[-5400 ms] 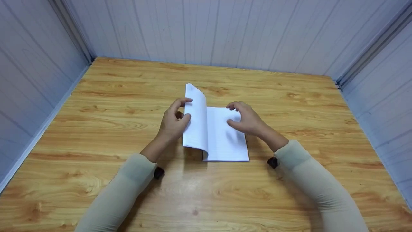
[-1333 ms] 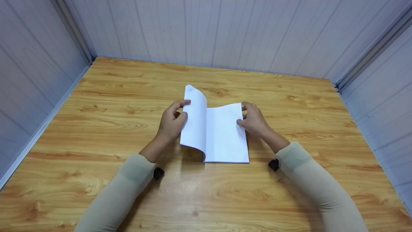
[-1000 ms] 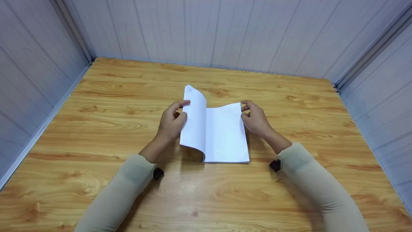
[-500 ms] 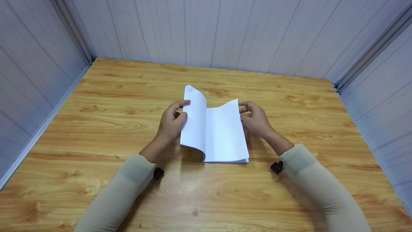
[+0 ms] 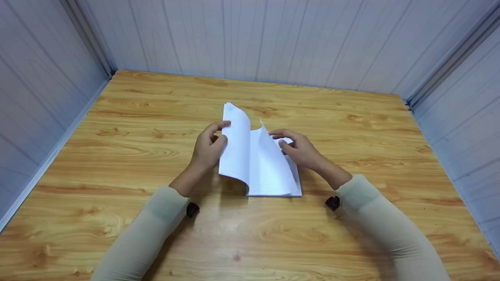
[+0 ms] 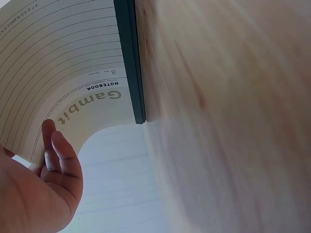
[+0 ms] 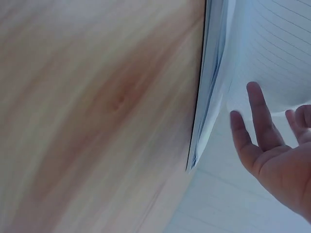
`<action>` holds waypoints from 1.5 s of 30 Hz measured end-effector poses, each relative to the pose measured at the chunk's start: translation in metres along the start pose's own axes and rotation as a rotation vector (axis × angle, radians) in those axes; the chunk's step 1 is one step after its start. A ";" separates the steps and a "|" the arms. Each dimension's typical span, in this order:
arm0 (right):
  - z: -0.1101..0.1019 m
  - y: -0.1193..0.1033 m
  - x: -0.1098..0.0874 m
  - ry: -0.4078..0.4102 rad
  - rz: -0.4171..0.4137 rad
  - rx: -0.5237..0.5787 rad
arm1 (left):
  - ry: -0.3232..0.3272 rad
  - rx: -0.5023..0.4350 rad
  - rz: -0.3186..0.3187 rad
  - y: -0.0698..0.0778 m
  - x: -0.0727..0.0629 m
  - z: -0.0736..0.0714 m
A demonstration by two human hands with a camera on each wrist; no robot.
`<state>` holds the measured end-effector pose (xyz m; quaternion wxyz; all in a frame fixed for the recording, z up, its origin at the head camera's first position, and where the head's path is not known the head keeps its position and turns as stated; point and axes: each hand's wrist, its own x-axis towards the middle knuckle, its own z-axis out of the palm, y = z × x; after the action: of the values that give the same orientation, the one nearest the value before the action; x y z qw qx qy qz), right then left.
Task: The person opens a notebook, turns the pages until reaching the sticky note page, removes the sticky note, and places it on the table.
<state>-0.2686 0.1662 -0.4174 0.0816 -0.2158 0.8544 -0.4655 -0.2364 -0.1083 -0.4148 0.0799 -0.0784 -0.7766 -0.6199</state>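
An open notebook (image 5: pixel 256 187) lies mid-table with its white ruled pages facing up. My left hand (image 5: pixel 210 144) grips the raised left-hand leaves (image 5: pixel 236 148) by their outer edge, thumb in front and fingers behind. Below them, the left wrist view shows the cover (image 6: pixel 92 99) printed "Gambit NOTEBOOK", beside a dark green spine strip (image 6: pixel 129 63). A single page (image 5: pixel 269 164) curls up from the right half. Against its underside rest the extended fingers of my right hand (image 5: pixel 302 150), the thumb apart from the sheet. In the right wrist view those fingers (image 7: pixel 260 116) touch the ruled page.
The wood-grain table (image 5: pixel 250 238) spreads around the notebook on all sides. White panel walls (image 5: pixel 242 39) stand at the back, left and right. A small black device (image 5: pixel 192 210) sits under the left sleeve, another black device (image 5: pixel 333 203) under the right.
My right hand has moved left from the notebook's right edge, and the page has lifted and curled over toward the middle. The left hand still holds its leaves in place.
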 end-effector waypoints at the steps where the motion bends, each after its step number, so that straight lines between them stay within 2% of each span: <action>1: 0.001 -0.002 0.000 -0.016 -0.011 -0.007 | 0.002 -0.003 0.003 0.000 0.000 0.000; 8: 0.007 -0.008 -0.001 -0.125 -0.117 -0.129 | 0.026 -0.013 -0.008 0.003 0.000 0.001; 15: 0.014 -0.016 -0.002 -0.189 -0.140 -0.189 | 0.031 -0.033 -0.032 0.005 0.000 0.002; 22: 0.021 -0.025 -0.002 -0.217 -0.145 -0.204 | 0.044 0.000 -0.006 0.002 0.000 0.001; 32: 0.028 -0.032 -0.001 -0.246 -0.190 -0.186 | 0.060 -0.004 0.018 0.002 0.000 0.001; 45: 0.029 -0.035 -0.001 -0.275 -0.217 -0.214 | 0.066 0.030 0.049 0.000 0.000 0.004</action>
<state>-0.2478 0.1283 -0.4044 0.1238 -0.3755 0.8515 -0.3444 -0.2363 -0.1047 -0.4155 0.1218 -0.0759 -0.7805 -0.6085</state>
